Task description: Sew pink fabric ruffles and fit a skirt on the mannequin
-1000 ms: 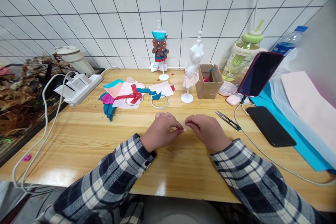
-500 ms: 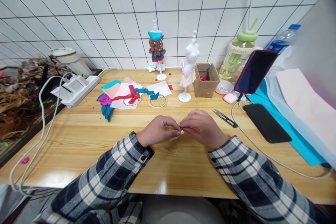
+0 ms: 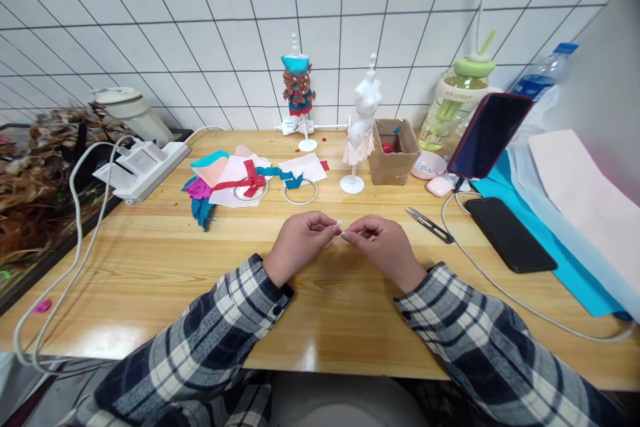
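Observation:
Both hands meet over the wooden table, fingertips almost touching. My left hand point(image 3: 300, 245) pinches a small pale pink piece of thin paper or cloth point(image 3: 340, 225) between thumb and forefinger. From the other side, my right hand point(image 3: 387, 247) pinches the same piece at its edge. Most of that piece is hidden by the fingers. Beyond the hands stands a white miniature dress form point(image 3: 367, 97) with a pale pink ruffle point(image 3: 358, 149) around its lower part. Thread snips point(image 3: 430, 225) lie right of my right hand.
A second dress form point(image 3: 298, 83) wears a turquoise, brown and red outfit. Beside the bare-topped form sits a cardboard box point(image 3: 390, 170). Coloured scraps point(image 3: 225, 177) and rings point(image 3: 301, 202) lie left. A black phone point(image 3: 510, 235), cable, bottles and coloured sheets point(image 3: 587, 280) occupy the right.
Both hands have risen slightly away from me. The fingertips have shifted their pinch, and the pale pink piece now shows above them instead of hanging below.

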`<state>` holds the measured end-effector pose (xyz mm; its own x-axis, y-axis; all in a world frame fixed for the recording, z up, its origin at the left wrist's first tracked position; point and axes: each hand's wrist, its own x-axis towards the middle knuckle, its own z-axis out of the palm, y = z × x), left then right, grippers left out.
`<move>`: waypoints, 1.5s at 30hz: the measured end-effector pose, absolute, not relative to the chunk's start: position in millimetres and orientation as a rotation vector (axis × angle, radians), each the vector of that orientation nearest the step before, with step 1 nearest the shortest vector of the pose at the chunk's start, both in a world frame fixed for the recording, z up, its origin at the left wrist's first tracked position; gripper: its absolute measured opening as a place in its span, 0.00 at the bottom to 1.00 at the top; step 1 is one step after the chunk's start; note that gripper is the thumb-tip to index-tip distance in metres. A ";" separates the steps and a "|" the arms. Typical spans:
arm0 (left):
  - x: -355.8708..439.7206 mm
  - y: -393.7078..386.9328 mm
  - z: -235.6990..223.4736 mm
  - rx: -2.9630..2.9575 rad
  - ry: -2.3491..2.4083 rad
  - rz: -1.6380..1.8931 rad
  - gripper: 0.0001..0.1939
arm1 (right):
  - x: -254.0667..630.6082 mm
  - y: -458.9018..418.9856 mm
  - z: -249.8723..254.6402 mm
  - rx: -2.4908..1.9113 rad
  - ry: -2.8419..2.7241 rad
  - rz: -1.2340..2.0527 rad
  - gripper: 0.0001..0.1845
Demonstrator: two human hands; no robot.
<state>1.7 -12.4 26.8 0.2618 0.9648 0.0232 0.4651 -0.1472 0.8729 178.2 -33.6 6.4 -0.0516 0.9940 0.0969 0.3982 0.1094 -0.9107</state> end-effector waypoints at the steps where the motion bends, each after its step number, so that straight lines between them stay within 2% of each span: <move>1: 2.0 -13.2 27.6 1.789 1.323 0.804 0.08 | 176.7 -33.6 5.3 -1.422 -1.536 0.995 0.13; 6: 2.5 -16.0 26.7 1.891 1.332 0.848 0.07 | 174.0 -31.5 -1.6 -1.404 -1.334 1.334 0.18; 16: 2.8 -16.8 24.3 1.949 1.341 0.817 0.07 | 171.6 -31.1 -4.6 -1.320 -1.188 1.471 0.17; 22: -1.3 -13.2 24.3 2.025 1.242 0.758 0.09 | 172.8 -30.6 -5.1 -1.319 -1.157 1.504 0.16; 33: 1.6 -15.5 25.0 1.999 1.340 0.768 0.08 | 167.9 -33.4 -6.8 -1.386 -1.292 1.339 0.16; 39: -0.8 -12.3 24.1 1.649 1.283 0.811 0.13 | 169.3 -33.2 -5.3 -1.338 -1.361 1.293 0.16; 42: -3.0 -9.1 23.1 1.487 1.209 0.816 0.14 | 171.8 -32.1 -2.8 -1.268 -1.337 1.399 0.16; 45: -5.0 -5.9 22.2 1.563 1.132 0.843 0.13 | 175.8 -29.8 -1.6 -1.228 -1.229 1.531 0.18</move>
<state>-5.0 -5.9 22.2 0.3221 0.9466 -0.0134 0.2580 -0.0742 0.9633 175.8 -29.8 -1.6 -0.2059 0.9583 -0.1981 -0.0137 -0.2053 -0.9786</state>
